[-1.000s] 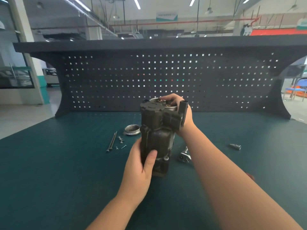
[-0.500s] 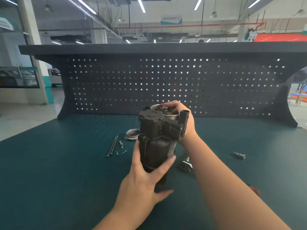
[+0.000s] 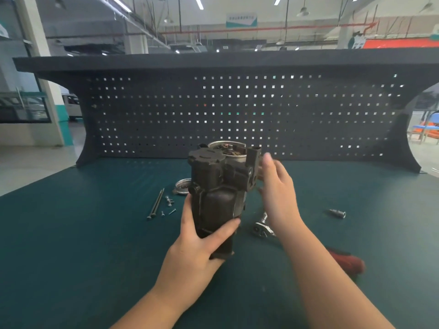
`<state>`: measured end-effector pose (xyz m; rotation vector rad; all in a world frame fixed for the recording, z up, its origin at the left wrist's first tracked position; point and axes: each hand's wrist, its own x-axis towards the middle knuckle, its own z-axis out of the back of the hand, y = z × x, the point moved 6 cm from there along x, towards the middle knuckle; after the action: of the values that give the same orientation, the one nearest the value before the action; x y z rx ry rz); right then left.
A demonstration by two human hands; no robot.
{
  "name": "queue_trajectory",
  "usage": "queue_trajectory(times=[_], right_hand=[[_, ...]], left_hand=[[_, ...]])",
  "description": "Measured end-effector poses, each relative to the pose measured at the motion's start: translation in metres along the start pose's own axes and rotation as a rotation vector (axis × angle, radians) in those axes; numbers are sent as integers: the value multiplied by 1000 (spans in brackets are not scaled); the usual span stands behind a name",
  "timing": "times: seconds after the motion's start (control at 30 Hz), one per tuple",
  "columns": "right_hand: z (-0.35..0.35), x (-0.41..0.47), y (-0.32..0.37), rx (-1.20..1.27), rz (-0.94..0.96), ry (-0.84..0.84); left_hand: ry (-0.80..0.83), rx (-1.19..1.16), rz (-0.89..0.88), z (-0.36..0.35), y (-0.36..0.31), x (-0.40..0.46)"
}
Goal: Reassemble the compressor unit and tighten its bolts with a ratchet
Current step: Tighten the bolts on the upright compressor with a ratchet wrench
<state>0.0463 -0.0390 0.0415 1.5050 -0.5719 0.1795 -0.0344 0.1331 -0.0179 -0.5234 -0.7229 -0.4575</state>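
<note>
Wide dark-green matted table (image 3: 71,233) fills the view, and along its far edge stands a black perforated metal back panel (image 3: 237,110) with a flat shelf on top. Centre stage, near the middle of the table, is the dark grey cast-metal compressor unit (image 3: 218,193), held upright with its open silver round top facing up; whether its base touches the mat I cannot tell, because the hand covers it. The left hand (image 3: 202,243) has it from below and from the left, fingers wrapped behind the body and the thumb pressed across the front of the lower housing, a firm grasp. The right hand (image 3: 276,193) is just beside the unit's right flank, blurred, fingers spread and loose, holding nothing; whether it touches the black side bracket I cannot tell. Partly under the right forearm, toward the near right of the table, lies a dark red handle-shaped object (image 3: 346,260), soft in focus. Right of the unit's base, tucked against the right wrist, sits a shiny silver metal fitting (image 3: 261,226). Behind the unit on its left, a round silver metal cover ring (image 3: 181,186) lies flat. Left of that, two long thin steel bolts (image 3: 155,205) lie side by side, pointing toward the far edge. A scatter of small silver screws (image 3: 169,205) sits just beside them. Well apart on the right, a short silver metal socket piece (image 3: 337,213) lies alone.
</note>
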Motion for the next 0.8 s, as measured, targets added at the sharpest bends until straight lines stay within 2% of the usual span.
queue_trajectory(times=[0.07, 0.13, 0.2, 0.23, 0.33, 0.43, 0.63, 0.8], right_hand=[[21, -3, -17, -447, -91, 1], [37, -11, -45, -929, -307, 158], [41, -24, -69, -1202, -453, 359], [40, -29, -75, -1242, -470, 407], [28, -29, -78, -1144, -374, 373], [16, -29, -60, -1164, -248, 301], [50, -27, 54, -1037, 68, -141], [107, -47, 153, -858, 274, -258]], left_hand=[[-28, 56, 21, 3, -2, 2], [-50, 117, 23, 4, -5, 8], [-76, 105, -12, 2, -8, 12], [-82, 71, -42, -1, -8, 13], [-81, -85, -92, -10, -3, 12], [-17, -191, -78, -16, 2, 11], [85, -348, -56, -12, -3, 13], [-103, -383, -87, 2, -10, 18]])
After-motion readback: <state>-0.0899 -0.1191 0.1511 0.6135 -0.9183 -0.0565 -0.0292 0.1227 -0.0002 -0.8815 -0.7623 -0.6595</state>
